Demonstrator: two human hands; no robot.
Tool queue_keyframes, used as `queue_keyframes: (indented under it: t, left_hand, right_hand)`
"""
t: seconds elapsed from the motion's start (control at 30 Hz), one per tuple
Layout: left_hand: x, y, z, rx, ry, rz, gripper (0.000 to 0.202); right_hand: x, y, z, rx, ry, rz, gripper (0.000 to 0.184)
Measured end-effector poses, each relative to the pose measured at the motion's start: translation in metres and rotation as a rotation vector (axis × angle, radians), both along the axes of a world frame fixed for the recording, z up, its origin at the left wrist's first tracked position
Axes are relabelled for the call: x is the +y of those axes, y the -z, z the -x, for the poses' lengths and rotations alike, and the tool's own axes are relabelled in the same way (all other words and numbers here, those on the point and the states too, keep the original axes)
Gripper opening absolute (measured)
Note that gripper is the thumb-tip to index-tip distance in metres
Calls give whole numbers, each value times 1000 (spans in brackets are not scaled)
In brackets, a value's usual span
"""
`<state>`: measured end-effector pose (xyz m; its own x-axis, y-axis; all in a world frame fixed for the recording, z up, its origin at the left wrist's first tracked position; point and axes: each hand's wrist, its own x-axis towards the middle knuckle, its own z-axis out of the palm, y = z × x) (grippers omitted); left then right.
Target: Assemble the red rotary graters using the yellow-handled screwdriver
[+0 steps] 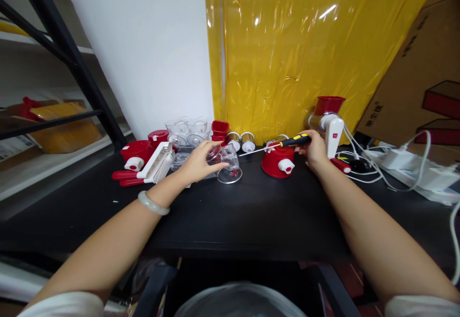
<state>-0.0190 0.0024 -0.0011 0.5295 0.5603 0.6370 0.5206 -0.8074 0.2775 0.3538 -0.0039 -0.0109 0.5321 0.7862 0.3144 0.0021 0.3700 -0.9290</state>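
Between the thumb and fingers of my left hand (pixel 201 161) is a clear plastic funnel-shaped part (pixel 230 174), its round rim toward the table. A screwdriver (pixel 296 140) with a black and yellow handle is gripped in my right hand (pixel 314 149). Its thin metal shaft points left, and the tip is close to the clear part; whether they touch I cannot tell. Below the screwdriver stands a red base (pixel 276 163) with a white knob on its front. More clear plastic parts (pixel 189 128) are grouped behind my left hand.
On the left lie red bases (pixel 136 152) and white bodies with red handles (pixel 158 164). Metal drums (pixel 247 141) and red hoppers (pixel 220 129) line the back. An assembled rotary grater (pixel 332 130) stands right, near cables and a power strip (pixel 420 173).
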Motion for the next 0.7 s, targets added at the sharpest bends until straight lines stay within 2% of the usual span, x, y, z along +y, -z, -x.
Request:
queue_keyframes:
  t: [0.13, 0.3, 0.5, 0.7]
  left_hand:
    - [1, 1, 0, 4, -4, 5, 60]
    - [1, 1, 0, 2, 2, -1, 60]
    - [0, 0, 0, 5, 1, 0, 61]
    - [0, 1, 0, -4, 7, -3, 60]
  right_hand:
    - [-2, -1, 0, 3, -10, -9, 18]
    - [0, 3, -3, -94, 35, 41, 13]
    - [4, 8, -6, -146, 53, 125, 29]
    - [0, 1, -3, 29, -54, 137, 29]
